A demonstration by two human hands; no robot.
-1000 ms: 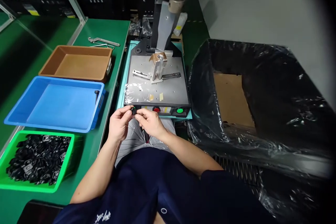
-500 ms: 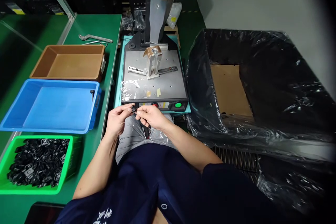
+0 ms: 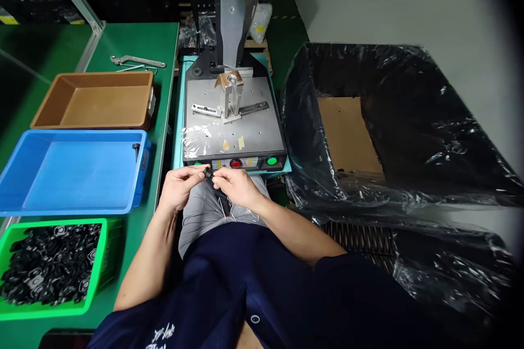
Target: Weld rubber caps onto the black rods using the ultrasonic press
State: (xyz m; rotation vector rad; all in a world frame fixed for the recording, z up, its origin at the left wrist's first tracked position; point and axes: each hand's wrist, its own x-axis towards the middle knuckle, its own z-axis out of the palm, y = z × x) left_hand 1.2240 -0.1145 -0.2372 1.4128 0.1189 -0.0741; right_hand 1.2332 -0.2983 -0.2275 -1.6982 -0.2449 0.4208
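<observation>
Green bin (image 3: 97, 267) with black parts (image 3: 49, 262) at near left; blue tray (image 3: 77, 172) beyond it; left hand (image 3: 177, 188) pinches small black part (image 3: 208, 173), before near edge of machine base (image 3: 249, 131); right hand (image 3: 238, 187) clamps same part from right; black-lined box (image 3: 393, 92) at right.

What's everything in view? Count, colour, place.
small black part: one, black, between both grips
green bin: one, green, near left
loose parts: many, uncountable, mostly black, in green bin
blue tray: one, blue, beyond green bin
brown tray: one, brown, beyond blue tray
metal tools: two visible, silver, beyond brown tray
bench: one, green, left
machine: one, grey and black, centre
fixture: one, silver, on machine
green buttons: two, green, machine front
red button: one, red, between them
lined container: one, black, right
left grip: one, bare
right grip: one, bare
</observation>
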